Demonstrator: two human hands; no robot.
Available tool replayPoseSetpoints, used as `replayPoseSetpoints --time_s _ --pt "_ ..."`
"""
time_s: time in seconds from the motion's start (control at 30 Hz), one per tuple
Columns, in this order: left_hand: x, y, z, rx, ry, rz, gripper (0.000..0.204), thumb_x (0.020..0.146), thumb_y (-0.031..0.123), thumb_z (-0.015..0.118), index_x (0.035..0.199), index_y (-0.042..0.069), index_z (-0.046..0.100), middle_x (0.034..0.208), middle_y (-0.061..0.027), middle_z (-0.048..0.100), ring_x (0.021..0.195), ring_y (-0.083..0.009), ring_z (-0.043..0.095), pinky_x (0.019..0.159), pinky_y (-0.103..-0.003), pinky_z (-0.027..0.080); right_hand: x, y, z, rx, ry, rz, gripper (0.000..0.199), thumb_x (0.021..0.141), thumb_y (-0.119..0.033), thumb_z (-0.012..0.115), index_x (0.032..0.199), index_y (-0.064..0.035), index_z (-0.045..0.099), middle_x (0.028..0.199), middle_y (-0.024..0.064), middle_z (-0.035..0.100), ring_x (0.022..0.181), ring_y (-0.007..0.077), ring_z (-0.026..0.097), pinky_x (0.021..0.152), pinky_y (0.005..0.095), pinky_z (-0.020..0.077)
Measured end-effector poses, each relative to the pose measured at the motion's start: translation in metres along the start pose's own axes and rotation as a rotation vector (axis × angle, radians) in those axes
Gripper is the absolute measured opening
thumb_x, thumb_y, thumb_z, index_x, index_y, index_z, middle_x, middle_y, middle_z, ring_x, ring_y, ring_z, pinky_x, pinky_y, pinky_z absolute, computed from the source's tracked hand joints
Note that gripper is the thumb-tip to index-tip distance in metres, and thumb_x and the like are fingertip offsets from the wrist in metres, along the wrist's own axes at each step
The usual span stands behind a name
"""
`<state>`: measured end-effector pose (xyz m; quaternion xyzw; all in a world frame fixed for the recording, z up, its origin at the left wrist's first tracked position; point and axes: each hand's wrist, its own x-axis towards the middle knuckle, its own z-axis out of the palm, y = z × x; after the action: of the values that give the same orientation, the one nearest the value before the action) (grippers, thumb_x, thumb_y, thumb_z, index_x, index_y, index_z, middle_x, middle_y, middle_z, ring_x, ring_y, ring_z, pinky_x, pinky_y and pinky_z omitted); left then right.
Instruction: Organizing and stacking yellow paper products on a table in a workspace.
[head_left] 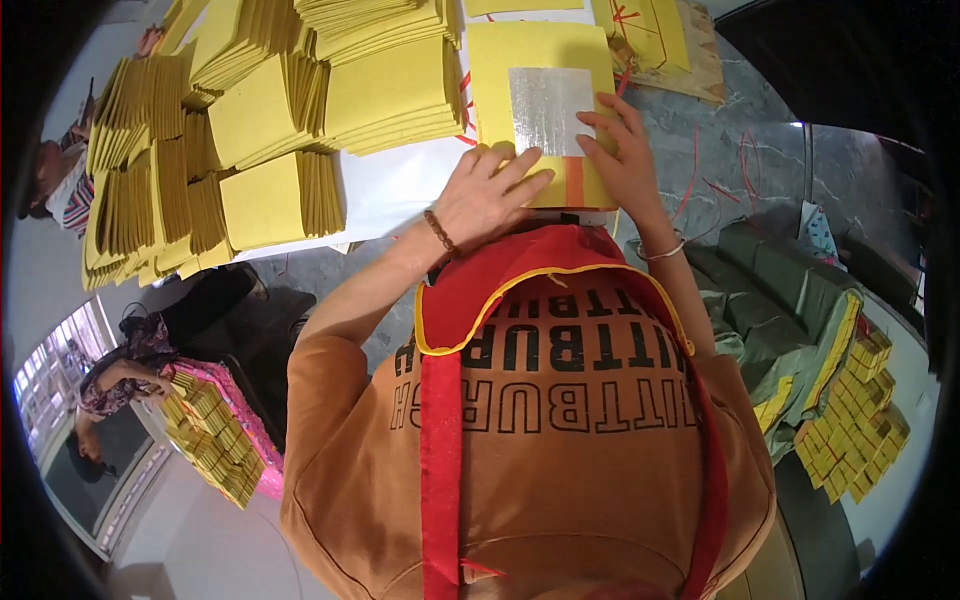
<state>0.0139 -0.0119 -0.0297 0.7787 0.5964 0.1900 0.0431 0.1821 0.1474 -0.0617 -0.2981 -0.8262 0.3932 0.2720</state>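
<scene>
In front of me at the table's near edge lies a stack of yellow paper (540, 48). Its top sheet bears a shiny silver rectangle (545, 105) and, below that, an orange strip (574, 182). My left hand (492, 187) rests on the lower left of the sheet, fingers stretched out. At the right edge my right hand (622, 150) has its fingers spread, their tips touching the sheet beside the silver patch. Neither hand visibly grips anything. Whether the right palm presses the stack's side is hard to see.
Fanned bundles of folded yellow paper (390, 95) crowd the white table (385, 190) on the left. A tied yellow bundle (655, 35) sits on a wooden board (705, 60) at far right. Red strings (697, 165) lie on the floor. Other people (125, 385) are at the left.
</scene>
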Motion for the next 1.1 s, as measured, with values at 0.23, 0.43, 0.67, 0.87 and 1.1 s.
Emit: replayPoseSetpoints --time_s 0.23,0.43,0.67,0.87,1.1 --pt "0.006 -0.008 -0.012 -0.304 0.048 -0.028 0.023 0.079 0.015 0.066 0.100 0.005 0.064 0.096 -0.0085 0.062 0.083 -0.0246 0.056 0.071 -0.034 0.045 -0.001 0.007 0.000 0.384 -0.067 0.234 0.023 0.089 -0.019 0.056 0.100 -0.0030 0.066 0.128 0.0087 0.045 0.118 0.0220 0.044 0.098 0.0327 0.0348" --pt "0.013 -0.017 -0.008 -0.512 0.099 -0.145 0.013 0.085 0.012 0.059 0.081 0.000 0.062 0.070 -0.0121 0.058 0.067 -0.0287 0.056 0.061 -0.036 0.047 0.001 0.007 -0.015 0.452 -0.199 0.254 0.039 0.099 -0.030 0.034 0.126 -0.0051 0.047 0.112 0.0067 0.060 0.104 0.0118 0.050 0.092 0.0254 0.0355" --pt "0.016 -0.017 -0.011 -0.606 0.092 -0.212 0.009 0.082 0.008 0.058 0.083 0.000 0.062 0.071 -0.0129 0.060 0.067 -0.0281 0.058 0.060 -0.035 0.047 0.003 -0.010 -0.018 0.442 -0.178 0.313 0.043 0.099 -0.035 0.032 0.132 -0.0082 0.039 0.101 0.0068 0.065 0.106 0.0122 0.049 0.094 0.0259 0.0334" --pt "0.016 -0.021 -0.009 -0.666 0.027 -0.341 0.013 0.084 0.013 0.061 0.085 0.000 0.064 0.069 -0.0085 0.060 0.061 -0.0172 0.056 0.057 -0.029 0.045 0.003 -0.014 -0.018 0.576 -0.134 0.375 0.043 0.098 -0.035 0.036 0.127 -0.0039 0.044 0.103 0.0068 0.063 0.101 0.0116 0.051 0.089 0.0263 0.0380" --pt "0.017 -0.024 -0.010 -0.795 -0.044 -0.547 0.016 0.086 0.015 0.059 0.086 -0.001 0.064 0.069 -0.0048 0.060 0.062 -0.0082 0.053 0.056 -0.024 0.043 0.000 0.001 -0.018 0.535 -0.187 0.253 0.045 0.096 -0.035 0.040 0.132 -0.0066 0.040 0.109 0.0072 0.061 0.112 0.0153 0.046 0.096 0.0305 0.0344"
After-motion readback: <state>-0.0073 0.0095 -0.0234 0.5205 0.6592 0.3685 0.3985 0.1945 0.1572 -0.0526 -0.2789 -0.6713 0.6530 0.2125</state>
